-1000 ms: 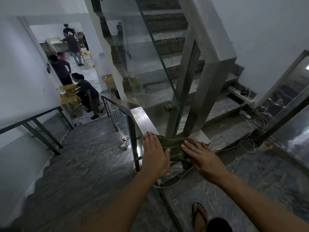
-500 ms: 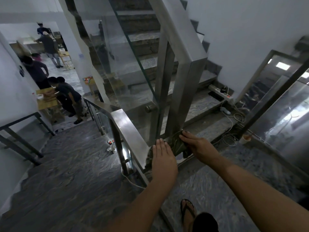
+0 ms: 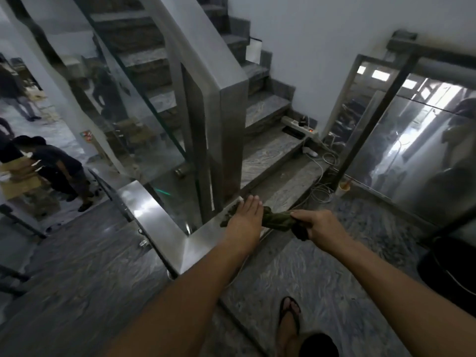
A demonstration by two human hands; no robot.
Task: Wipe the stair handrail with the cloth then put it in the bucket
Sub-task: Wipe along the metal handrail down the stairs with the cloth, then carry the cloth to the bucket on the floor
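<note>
The right hand has its fingers closed round one end of the green cloth; the left hand, fingers straight and together, presses the other end flat on the steel handrail. The cloth looks soft, limp and light, so bunching it anywhere should serve; the dark bucket waits at the right edge.

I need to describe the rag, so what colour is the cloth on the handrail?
Dark olive green; the cloth shows in the head view, bunched between both hands.

Left hand flat on cloth atop handrail; right hand grips cloth's twisted end; bucket at right.
</note>
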